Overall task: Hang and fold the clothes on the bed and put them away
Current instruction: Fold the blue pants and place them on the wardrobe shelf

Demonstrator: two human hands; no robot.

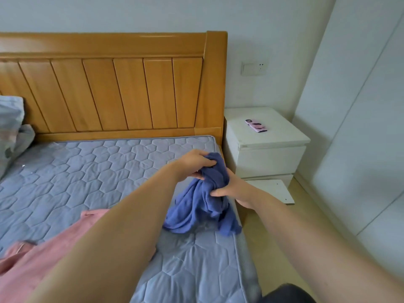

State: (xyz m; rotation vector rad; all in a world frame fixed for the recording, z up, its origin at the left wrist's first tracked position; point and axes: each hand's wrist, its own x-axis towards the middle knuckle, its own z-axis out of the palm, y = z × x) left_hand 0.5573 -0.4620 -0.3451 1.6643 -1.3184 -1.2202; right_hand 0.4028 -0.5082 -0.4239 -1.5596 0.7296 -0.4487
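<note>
A bunched blue garment (196,206) hangs over the right edge of the bed's quilted blue mattress (91,171), its lower folds resting on the mattress. My left hand (193,164) grips its top from the left. My right hand (231,189) grips the bunch from the right, a little lower, thumb across the cloth. A pink garment (43,254) lies spread on the mattress at the lower left, partly under my left forearm.
A wooden headboard (122,88) stands behind the mattress. A white nightstand (266,145) with a pink phone (256,125) is right of the bed. A white board (271,191) lies on the floor below it. A pillow (11,127) sits far left. White wardrobe doors (360,106) line the right.
</note>
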